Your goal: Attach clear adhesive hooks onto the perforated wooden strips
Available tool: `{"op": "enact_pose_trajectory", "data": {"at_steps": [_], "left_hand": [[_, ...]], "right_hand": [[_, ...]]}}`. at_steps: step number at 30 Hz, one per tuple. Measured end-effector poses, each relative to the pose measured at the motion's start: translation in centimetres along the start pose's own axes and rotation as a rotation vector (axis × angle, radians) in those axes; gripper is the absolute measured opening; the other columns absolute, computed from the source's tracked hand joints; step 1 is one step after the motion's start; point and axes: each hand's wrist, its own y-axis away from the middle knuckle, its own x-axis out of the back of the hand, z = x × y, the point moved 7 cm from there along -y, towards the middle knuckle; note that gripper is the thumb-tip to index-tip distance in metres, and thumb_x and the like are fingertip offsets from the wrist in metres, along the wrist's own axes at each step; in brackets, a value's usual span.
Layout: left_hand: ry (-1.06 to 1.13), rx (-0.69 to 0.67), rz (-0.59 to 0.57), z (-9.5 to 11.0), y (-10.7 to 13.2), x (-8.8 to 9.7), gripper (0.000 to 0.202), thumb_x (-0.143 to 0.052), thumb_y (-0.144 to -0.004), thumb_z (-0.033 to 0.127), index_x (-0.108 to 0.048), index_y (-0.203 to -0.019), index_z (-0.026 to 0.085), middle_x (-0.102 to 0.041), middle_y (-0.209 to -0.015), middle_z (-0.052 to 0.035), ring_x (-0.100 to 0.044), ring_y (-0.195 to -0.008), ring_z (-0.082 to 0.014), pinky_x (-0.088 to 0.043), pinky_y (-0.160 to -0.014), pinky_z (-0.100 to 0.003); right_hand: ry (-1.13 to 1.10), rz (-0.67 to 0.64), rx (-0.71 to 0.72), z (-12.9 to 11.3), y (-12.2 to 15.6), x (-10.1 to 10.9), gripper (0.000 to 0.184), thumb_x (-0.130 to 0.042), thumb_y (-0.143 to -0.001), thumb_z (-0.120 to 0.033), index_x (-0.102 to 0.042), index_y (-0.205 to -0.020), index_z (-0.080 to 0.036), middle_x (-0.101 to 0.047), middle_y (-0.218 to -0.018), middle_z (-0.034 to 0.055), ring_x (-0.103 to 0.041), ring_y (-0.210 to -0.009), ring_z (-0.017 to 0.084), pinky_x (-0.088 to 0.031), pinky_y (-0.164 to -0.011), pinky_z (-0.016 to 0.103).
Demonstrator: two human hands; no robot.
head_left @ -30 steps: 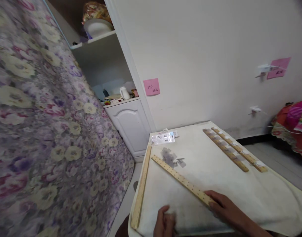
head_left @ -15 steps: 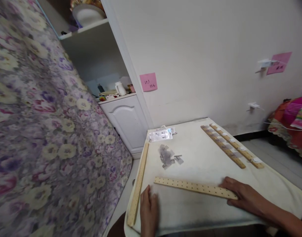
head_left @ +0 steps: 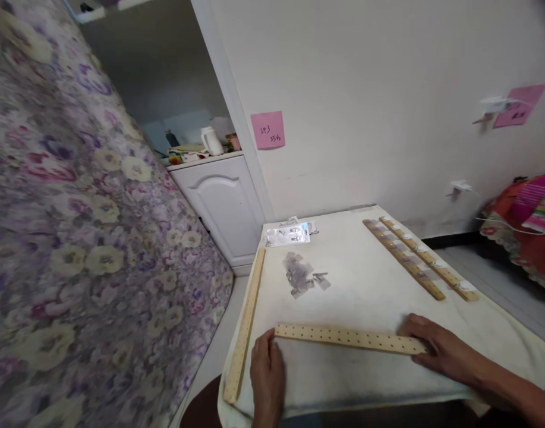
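A pale wooden strip with rows of small holes [head_left: 343, 336] lies across the near part of the table. My right hand [head_left: 437, 348] is closed around its right end, thumb on the near side. At the opposite end, my left hand [head_left: 267, 371] has its fingertips against the strip's tip, thumb and fingers close together. A second perforated wooden strip [head_left: 248, 327] lies lengthwise along the table's left edge, beside my left hand. Beyond the held strip is a loose pile of small clear plastic packets [head_left: 299, 274], their contents too small to make out.
Two wooden strips with clear packets and white pieces on them, a left one [head_left: 403, 258] and a right one [head_left: 428, 258], lie on the right. Clear plastic packaging [head_left: 287, 235] sits at the back left. A floral curtain [head_left: 85, 238] hangs left of the cloth-covered table [head_left: 343, 264].
My left hand has moved up to the strip's left end and now touches it. My right hand keeps its hold on the other end. The camera view has tilted slightly down.
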Motion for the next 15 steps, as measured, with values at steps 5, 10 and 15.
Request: {"op": "enact_pose_trajectory", "data": {"at_steps": [5, 10, 15], "left_hand": [[0.042, 0.020, 0.041, 0.0, 0.2, 0.3, 0.026, -0.041, -0.086, 0.033, -0.057, -0.102, 0.020, -0.061, -0.100, -0.0063, -0.056, -0.099, -0.0230, -0.045, -0.090, -0.040], [-0.021, -0.030, 0.077, 0.0, 0.4, 0.2, 0.025, -0.041, -0.086, 0.031, -0.056, -0.104, 0.020, -0.060, -0.099, -0.0065, -0.055, -0.099, -0.0234, -0.043, -0.090, -0.041], [-0.032, -0.072, 0.086, 0.1, 0.5, 0.1, 0.027, -0.039, -0.088, 0.029, -0.054, -0.108, 0.019, -0.058, -0.103, -0.0079, -0.053, -0.102, -0.0241, -0.042, -0.092, -0.041]], "right_hand": [[-0.027, -0.002, 0.007, 0.2, 0.2, -0.5, 0.021, -0.058, -0.070, -0.021, -0.063, -0.090, -0.023, -0.058, -0.095, 0.0051, -0.053, -0.093, 0.023, -0.042, -0.085, 0.035], [-0.061, 0.003, -0.011, -0.2, 0.0, -0.1, 0.020, -0.061, -0.067, -0.022, -0.062, -0.087, -0.022, -0.058, -0.090, 0.0030, -0.054, -0.086, 0.020, -0.043, -0.078, 0.030], [-0.139, 0.173, -0.081, -0.7, -4.0, 0.4, 0.020, -0.052, -0.080, -0.038, -0.060, -0.080, -0.020, -0.056, -0.070, 0.0008, -0.050, -0.067, 0.015, -0.041, -0.062, 0.026]]}}
